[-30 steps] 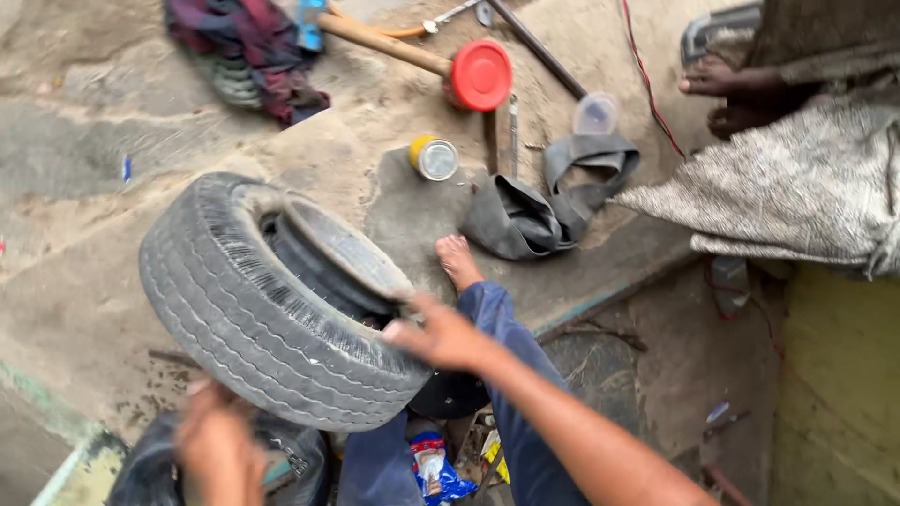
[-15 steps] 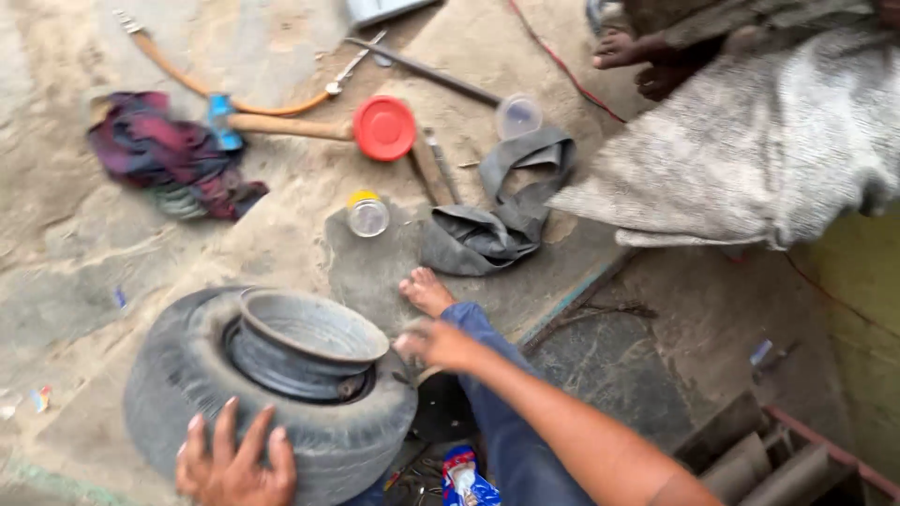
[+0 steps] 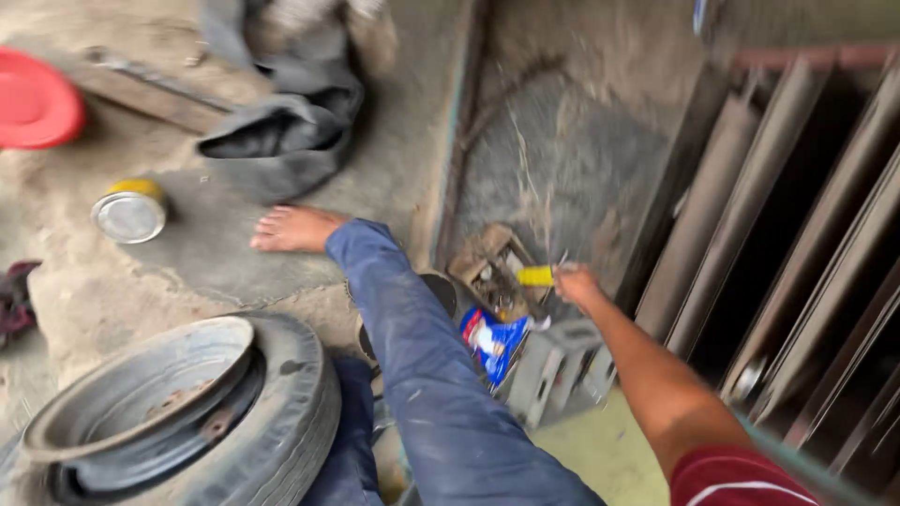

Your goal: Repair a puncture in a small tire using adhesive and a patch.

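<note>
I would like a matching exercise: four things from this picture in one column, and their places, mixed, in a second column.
1. yellow-handled tool
2. round tin can with yellow rim
3. black rubber tyre on metal rim
4. red round disc

a. top left corner
b. bottom left, lying flat
c. at the right hand
d. on the concrete, left of the bare foot

Pairs: 1-c, 2-d, 3-b, 4-a

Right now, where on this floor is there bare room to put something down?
Bare concrete lies between the round yellow-rimmed tin, the bare foot and the worn grey tyre. The grey sloped patch above the right hand is also free. It is crowded around the blue packet and yellow-handled tool.
</note>
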